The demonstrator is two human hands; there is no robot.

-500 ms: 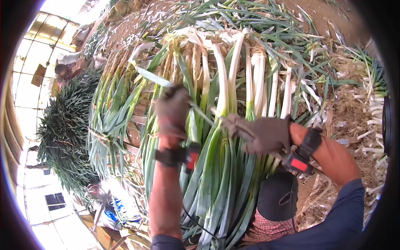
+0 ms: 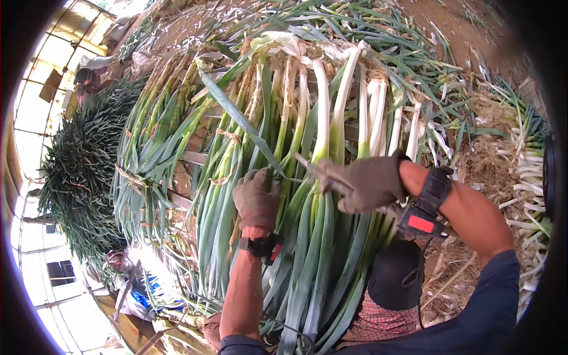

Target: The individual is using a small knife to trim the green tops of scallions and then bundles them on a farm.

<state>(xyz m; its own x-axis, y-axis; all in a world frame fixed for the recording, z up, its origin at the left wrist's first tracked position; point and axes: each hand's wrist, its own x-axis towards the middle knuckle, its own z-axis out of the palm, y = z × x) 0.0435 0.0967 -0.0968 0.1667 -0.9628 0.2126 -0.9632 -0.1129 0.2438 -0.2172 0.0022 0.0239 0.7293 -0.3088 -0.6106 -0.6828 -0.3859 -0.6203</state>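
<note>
Large green onions (image 2: 321, 112) lie in a layer before me, white root ends away from me and long green leaves toward me. Some are peeled white; others, on the left, still wear brownish outer skin. My left hand (image 2: 258, 198), in a brown work glove, is low among the leaves with its fingers curled at the end of a long loose onion leaf (image 2: 236, 115) that slants to the upper left. In my gloved right hand (image 2: 373, 183) is a slim greyish tool (image 2: 316, 170), its narrow tip pointing up-left over the stalks. Its exact kind is unclear.
More onions with brown skins (image 2: 157, 136) lie on the left, beside a big dark-green leaf heap (image 2: 83, 171). Stripped leaves (image 2: 408, 53) cover the ground beyond. Trimmed white onions (image 2: 532, 177) are stacked at the far right. Another person (image 2: 89, 80) is at upper left.
My left hand has moved down toward me and slightly right, and the loose leaf now lies more fully across the stalks. My right hand with the tool has barely moved.
</note>
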